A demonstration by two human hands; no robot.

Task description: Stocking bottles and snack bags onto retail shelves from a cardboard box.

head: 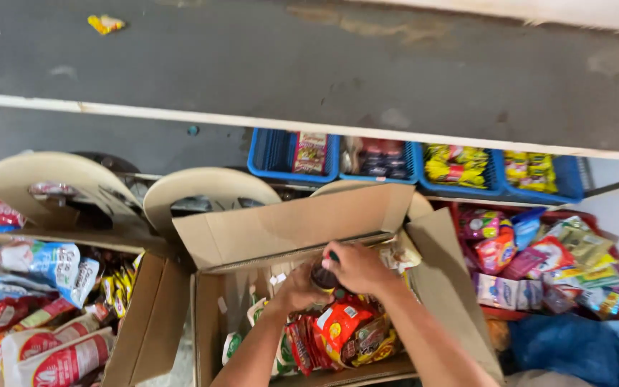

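Reaching down into the open cardboard box (pixel 302 236), the right hand (pixel 358 266) and left hand (pixel 296 290) close together around a small dark jar (pixel 322 277), steadying it above the red snack packets (pixel 342 330) packed near.

Even, soft daylight, faint shadows, slight motion blur, mild edge distortion.

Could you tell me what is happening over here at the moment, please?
A person is reaching into an open cardboard box packed with snack packets. Both hands are together over a small dark jar-like item: the left hand is around its side and the right hand is over its top. Red snack packets lie just below. Blue baskets of packets line the shelf behind, and another box of packets sits to the left.
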